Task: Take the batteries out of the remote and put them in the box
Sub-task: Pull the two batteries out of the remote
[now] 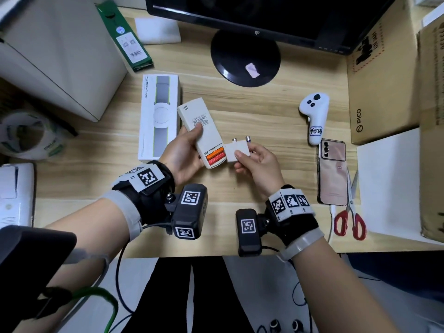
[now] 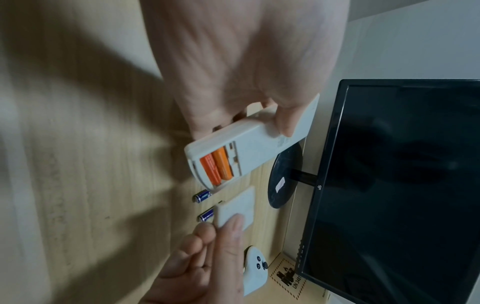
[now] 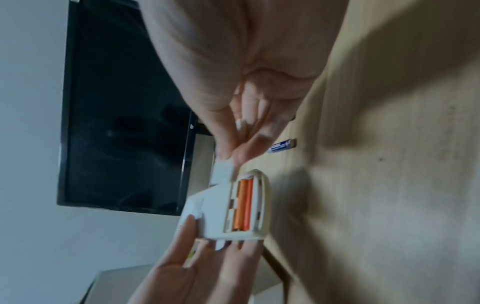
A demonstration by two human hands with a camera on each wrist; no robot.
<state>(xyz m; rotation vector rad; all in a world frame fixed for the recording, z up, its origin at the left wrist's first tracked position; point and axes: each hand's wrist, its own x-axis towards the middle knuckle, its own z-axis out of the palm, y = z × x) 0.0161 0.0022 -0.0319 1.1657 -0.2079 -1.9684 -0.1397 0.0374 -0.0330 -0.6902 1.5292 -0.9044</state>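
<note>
The right hand (image 1: 258,162) pinches the freed battery cover (image 1: 236,152) between thumb and fingers (image 2: 230,223), while the left hand (image 1: 183,152) grips the white remote (image 1: 201,127) above the middle of the worktop (image 1: 264,116). The bay is open, so the cover step looks finished (the box meant is not evident). Next, the right hand must shed the cover and pry out the two orange batteries (image 1: 214,157) lying snug, side by side, in the bay.

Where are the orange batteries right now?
The orange batteries sit in the remote's open compartment, mid-desk in the head view, held by the left hand.
</note>
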